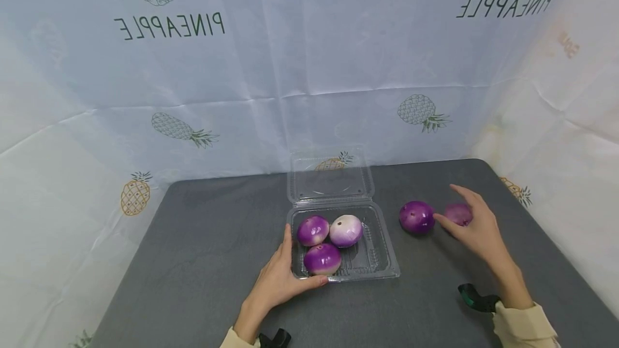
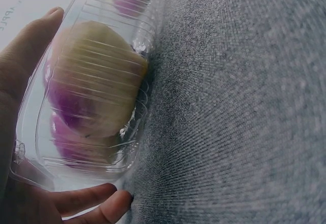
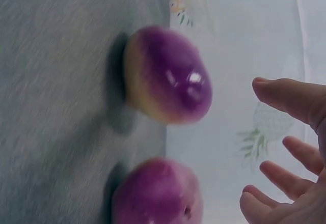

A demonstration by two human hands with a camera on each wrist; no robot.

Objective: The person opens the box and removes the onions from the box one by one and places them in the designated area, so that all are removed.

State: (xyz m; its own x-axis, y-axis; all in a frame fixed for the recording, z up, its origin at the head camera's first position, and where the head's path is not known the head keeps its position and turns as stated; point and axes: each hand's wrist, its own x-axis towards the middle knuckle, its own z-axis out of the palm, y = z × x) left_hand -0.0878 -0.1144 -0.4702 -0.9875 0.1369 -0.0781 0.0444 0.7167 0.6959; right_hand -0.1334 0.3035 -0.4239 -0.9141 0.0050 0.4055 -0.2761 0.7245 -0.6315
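Observation:
A clear plastic clamshell box (image 1: 382,262) lies on the dark table with its lid (image 1: 333,179) tilted back. Three glossy purple-and-cream round vegetables, onion-like in look, sit inside: one at back left (image 1: 312,230), a paler one at back right (image 1: 345,231) and one in front (image 1: 322,259). My left hand (image 1: 278,281) grips the box's front left corner, thumb along the front rim and fingers on the left wall. To the right lie two more purple vegetables (image 1: 417,217) (image 1: 458,214). Over them hovers my right hand (image 1: 476,230), fingers spread and holding nothing; it partly hides the farther-right one.
The grey table (image 1: 217,251) has a back edge along a white pineapple-print curtain (image 1: 309,58). Black wrist straps (image 1: 476,298) show at both cuffs. The raised lid stands near the curtain.

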